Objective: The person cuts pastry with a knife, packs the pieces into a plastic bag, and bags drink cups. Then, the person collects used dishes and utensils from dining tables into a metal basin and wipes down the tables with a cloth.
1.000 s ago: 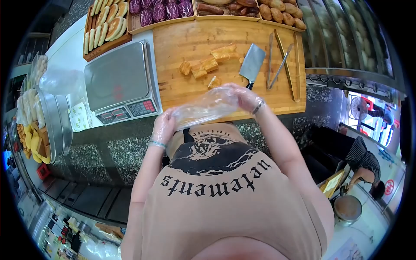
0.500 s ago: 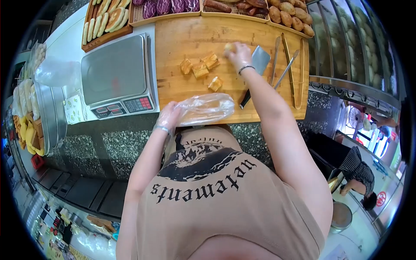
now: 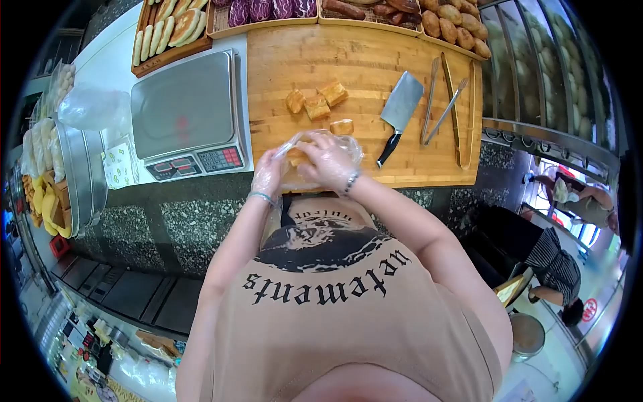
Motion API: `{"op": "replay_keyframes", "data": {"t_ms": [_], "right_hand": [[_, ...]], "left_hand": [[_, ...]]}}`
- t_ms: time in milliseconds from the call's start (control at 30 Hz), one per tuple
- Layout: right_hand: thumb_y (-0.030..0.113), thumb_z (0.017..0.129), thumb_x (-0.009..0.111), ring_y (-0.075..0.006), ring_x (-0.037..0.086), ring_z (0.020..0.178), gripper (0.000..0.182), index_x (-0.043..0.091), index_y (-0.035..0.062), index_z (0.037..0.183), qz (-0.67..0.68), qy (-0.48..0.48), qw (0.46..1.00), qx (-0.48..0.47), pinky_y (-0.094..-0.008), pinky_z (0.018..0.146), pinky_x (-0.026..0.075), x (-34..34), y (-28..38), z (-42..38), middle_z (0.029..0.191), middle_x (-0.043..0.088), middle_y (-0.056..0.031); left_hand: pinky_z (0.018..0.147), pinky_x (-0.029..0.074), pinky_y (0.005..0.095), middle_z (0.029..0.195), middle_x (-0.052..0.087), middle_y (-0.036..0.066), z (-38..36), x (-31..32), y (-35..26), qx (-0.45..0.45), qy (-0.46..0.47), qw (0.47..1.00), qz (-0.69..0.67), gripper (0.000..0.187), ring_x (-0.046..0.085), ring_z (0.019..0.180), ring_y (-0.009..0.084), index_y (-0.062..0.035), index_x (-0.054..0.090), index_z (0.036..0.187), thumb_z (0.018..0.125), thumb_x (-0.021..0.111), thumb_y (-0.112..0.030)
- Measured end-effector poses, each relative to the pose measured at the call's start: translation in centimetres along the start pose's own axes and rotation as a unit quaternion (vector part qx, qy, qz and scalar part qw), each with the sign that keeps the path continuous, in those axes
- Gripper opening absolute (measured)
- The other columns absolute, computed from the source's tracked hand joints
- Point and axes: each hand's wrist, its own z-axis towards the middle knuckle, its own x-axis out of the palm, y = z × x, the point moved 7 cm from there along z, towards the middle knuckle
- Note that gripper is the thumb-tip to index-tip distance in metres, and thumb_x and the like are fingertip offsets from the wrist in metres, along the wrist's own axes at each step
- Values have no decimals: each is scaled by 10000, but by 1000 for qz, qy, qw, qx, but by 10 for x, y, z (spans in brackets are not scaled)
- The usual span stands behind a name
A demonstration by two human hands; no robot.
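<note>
A clear plastic bag is gripped at its left side by my gloved left hand, near the board's front edge. My right hand, also in a thin clear glove, is at the bag's mouth with its fingers curled round a golden-brown piece of pastry. The bag film partly covers that piece. Just beyond the bag lies another pastry piece. Farther back, three more cut pieces sit close together on the wooden board.
A cleaver with a black handle and metal tongs lie on the board's right side. To the left stands a scale. Trays of flatbreads, purple food, sausages and brown buns line the back.
My right hand has come back from the far part of the board to the bag, bringing a pastry piece. The cleaver is now uncovered. My left hand keeps hold of the bag.
</note>
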Motion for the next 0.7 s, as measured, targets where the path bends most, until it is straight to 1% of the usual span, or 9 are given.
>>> {"op": "replay_keyframes", "data": {"t_ms": [33,167,300,367,400,433,500,533,700], "right_hand": [[220,789,619,-350,470,1149,376,569,91,1138,89,7,996,5,-416,940,431,-17,-4,1,1237,489,-175],[157,772,629,-332,548,1017,247,617,67,1002,-25,-129,984,123,-412,866,468,-31,-58,11,1099,563,-189],[225,762,660,-340,532,1050,356,600,63,1073,18,-50,987,153,-416,878,457,17,-137,29,1132,547,-211],[301,728,705,-368,500,1109,532,555,35,1164,202,-51,900,382,-408,930,433,17,-179,18,1202,522,-221],[352,694,734,-371,438,1206,787,407,20,1327,192,-3,889,416,-393,1002,382,15,-185,22,1321,436,-239],[352,694,734,-371,438,1206,787,407,20,1327,193,-1,888,416,-393,1002,382,4,-174,25,1321,436,-239],[382,678,747,-351,353,1297,968,237,30,1422,413,-61,811,411,-381,1049,333,-25,-145,33,1430,296,-246],[431,651,773,-383,271,1337,1128,80,73,1466,316,-51,861,395,-403,1065,310,-35,-139,45,1477,188,-244],[450,624,797,-411,256,1333,1112,128,173,1468,23,-9,944,329,-455,1054,321,-11,-79,87,1476,185,-225]], "left_hand": [[492,316,206,653,425,-51,-3,-1,-2,2,0,1000,-1,163,375,571,54,-87,552,1043,926,494,-185],[432,288,206,630,407,-60,-12,-6,15,-103,-12,988,-117,111,356,500,46,-109,536,981,930,505,-203],[421,279,209,619,396,-61,-13,-5,9,-97,-8,988,-115,79,341,493,40,-116,529,947,924,504,-188],[425,276,207,622,396,-61,-12,-1,11,-94,-3,991,-94,72,341,498,41,-116,530,943,921,498,-177],[428,274,205,626,397,-62,-11,0,11,-91,1,993,-69,67,342,503,42,-115,531,940,918,491,-165],[428,274,205,626,397,-62,-14,-2,10,-93,0,993,-68,67,342,503,42,-115,531,940,918,491,-165],[438,265,203,639,402,-64,-17,-8,-1,-78,-37,993,-81,66,344,515,42,-113,535,924,913,479,-147],[453,268,202,649,405,-66,-11,-12,6,-56,-23,996,-66,86,343,524,46,-107,545,930,921,485,-168],[582,347,208,734,472,-49,-17,-20,27,-62,-9,998,-12,132,380,646,45,-72,563,940,930,475,-169]]}}
